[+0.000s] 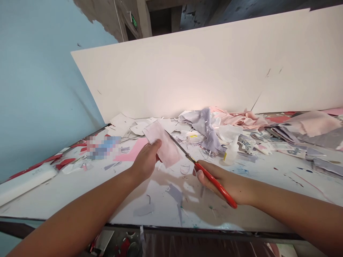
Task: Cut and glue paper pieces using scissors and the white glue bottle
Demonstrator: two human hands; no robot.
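My left hand (148, 157) grips a pale pink piece of fabric (167, 148), thumb on top and the fingers behind it. The fabric hangs above the table, roughly rectangular. In my right hand (219, 175) is a pair of scissors (213, 182) with red handles, its dark metal blades pointing up and left. The blade tips lie close to the fabric's right edge; I cannot tell whether they touch it. Some of my left fingers are hidden behind the fabric. Small grey scraps (175, 193) lie on the table below both hands.
A white table (88, 192) carries a clear plastic bottle (230, 151), a crumpled lilac cloth (205, 126), pink cloth (238, 119) and many offcuts. A pink sheet (131, 151) lies left of centre, a long white box (29, 180) further left. A white board (187, 75) stands behind.
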